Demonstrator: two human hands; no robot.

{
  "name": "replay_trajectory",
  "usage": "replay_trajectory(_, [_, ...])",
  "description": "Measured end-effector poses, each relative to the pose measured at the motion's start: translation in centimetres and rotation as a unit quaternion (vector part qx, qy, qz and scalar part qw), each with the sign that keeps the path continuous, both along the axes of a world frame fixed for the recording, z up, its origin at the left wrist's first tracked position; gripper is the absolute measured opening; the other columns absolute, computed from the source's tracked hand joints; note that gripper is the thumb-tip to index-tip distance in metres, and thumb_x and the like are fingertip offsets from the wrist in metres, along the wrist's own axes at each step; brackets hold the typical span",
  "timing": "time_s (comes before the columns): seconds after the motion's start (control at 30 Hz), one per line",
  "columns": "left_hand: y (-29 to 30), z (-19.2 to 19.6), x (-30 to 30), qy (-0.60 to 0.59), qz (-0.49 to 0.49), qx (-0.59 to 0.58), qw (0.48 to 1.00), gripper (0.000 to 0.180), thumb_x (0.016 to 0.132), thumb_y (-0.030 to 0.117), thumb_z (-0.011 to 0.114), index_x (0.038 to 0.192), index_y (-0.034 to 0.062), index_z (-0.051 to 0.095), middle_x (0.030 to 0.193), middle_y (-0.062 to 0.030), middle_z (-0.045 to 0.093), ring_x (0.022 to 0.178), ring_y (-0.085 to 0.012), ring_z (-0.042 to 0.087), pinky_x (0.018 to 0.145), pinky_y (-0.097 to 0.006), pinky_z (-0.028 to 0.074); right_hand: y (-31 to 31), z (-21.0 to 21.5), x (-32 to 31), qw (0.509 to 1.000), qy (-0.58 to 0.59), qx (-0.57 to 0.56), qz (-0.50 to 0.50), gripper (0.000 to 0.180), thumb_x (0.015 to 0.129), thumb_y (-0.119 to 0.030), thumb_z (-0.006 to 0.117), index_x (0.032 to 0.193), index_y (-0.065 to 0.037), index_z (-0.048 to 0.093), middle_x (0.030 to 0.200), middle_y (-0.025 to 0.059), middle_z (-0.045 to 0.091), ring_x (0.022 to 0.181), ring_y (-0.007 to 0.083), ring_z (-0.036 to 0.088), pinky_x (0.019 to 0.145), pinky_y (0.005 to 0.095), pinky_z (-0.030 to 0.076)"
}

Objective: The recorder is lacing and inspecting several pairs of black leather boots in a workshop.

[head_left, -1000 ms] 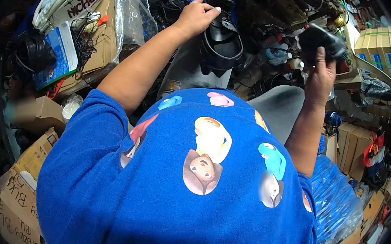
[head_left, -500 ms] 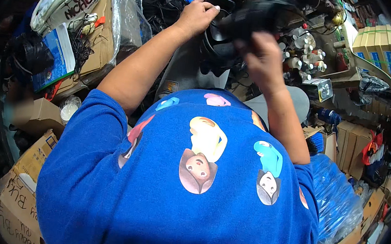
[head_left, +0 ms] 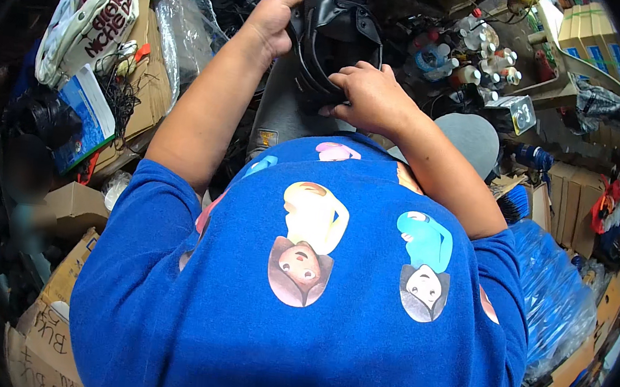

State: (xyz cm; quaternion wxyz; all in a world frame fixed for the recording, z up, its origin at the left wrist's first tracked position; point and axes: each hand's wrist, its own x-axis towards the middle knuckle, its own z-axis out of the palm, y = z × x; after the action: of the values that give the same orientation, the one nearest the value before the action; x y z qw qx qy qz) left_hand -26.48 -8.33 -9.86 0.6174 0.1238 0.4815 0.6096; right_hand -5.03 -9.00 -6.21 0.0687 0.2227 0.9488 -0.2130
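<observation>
A black sandal-like shoe (head_left: 336, 43) with curved straps sits in front of my chest, above my blue printed shirt. My left hand (head_left: 273, 20) grips its left edge, thumb and fingers wrapped around the side. My right hand (head_left: 368, 95) holds its lower right edge, fingers curled over the straps. Both hands are on the same black shoe. A dark grey cloth (head_left: 280, 112) lies under it on my lap.
Cardboard boxes (head_left: 147, 66) and a clear plastic bag (head_left: 184, 28) lie at the left, with a white printed bag (head_left: 96, 16) above them. Small bottles (head_left: 472, 56) crowd a shelf at the upper right. Blue plastic-wrapped packs (head_left: 553, 299) sit at the right.
My right hand swung from the far right, where it held a dark object up, across to the black shoe and now grips its lower edge. My left hand stayed on the shoe.
</observation>
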Motion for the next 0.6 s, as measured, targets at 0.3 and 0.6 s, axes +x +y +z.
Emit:
replay_trajectory(0.3, [6.8, 8.0, -2.2, -0.052, -0.125, 0.101, 0.986, 0.028, 0.088, 0.032, 0.045, 0.072, 0.0142, 0.059, 0.091, -0.0042, 0.065, 0.090, -0.0249, 0.055, 0.081, -0.042, 0.038, 7.6, 2.1, 10.5, 0.970, 0.137, -0.043, -0.194, 0.029, 0.070, -0.018, 0.070, 0.096, -0.005, 0.065, 0.083, 0.0132, 0.064, 0.077, 0.0249, 0.060, 0.071, 0.0340, 0.048])
replay_trajectory(0.6, [12.0, -5.1, 2.5, 0.121, -0.182, -0.100, 0.971, 0.027, 0.090, 0.031, 0.046, 0.091, 0.0096, 0.062, 0.088, -0.0040, 0.062, 0.081, -0.0184, 0.057, 0.072, -0.036, 0.045, 6.0, -3.5, 17.1, 0.792, 0.161, -0.469, -0.355, 0.036, 0.074, -0.019, 0.073, 0.103, -0.001, 0.060, 0.088, 0.0017, 0.064, 0.077, 0.0065, 0.057, 0.067, 0.0209, 0.046])
